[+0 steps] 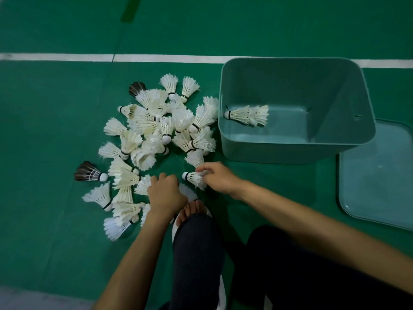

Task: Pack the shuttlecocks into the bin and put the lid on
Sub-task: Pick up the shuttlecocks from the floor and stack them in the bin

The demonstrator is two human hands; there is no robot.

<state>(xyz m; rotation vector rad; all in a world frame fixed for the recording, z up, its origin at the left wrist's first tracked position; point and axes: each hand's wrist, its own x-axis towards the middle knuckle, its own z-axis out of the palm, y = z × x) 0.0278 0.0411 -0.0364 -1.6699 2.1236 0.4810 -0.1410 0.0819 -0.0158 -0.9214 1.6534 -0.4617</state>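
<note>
Several white shuttlecocks (156, 130) lie in a loose pile on the green floor, with two dark-feathered ones (89, 172) among them. The teal bin (297, 151) stands open to the right of the pile, one shuttlecock (248, 114) lying inside it. Its lid (377, 175) rests flat on the floor to the bin's right. My right hand (220, 177) pinches the feathers of a white shuttlecock (194, 177) at the pile's near edge. My left hand (166, 193) is curled over shuttlecocks at the pile's near side; what it holds is hidden.
A white court line (111, 57) crosses the floor behind the pile and bin. My knees and a foot in a white sandal (194, 211) sit just below the hands. Bare green floor spreads left of the pile.
</note>
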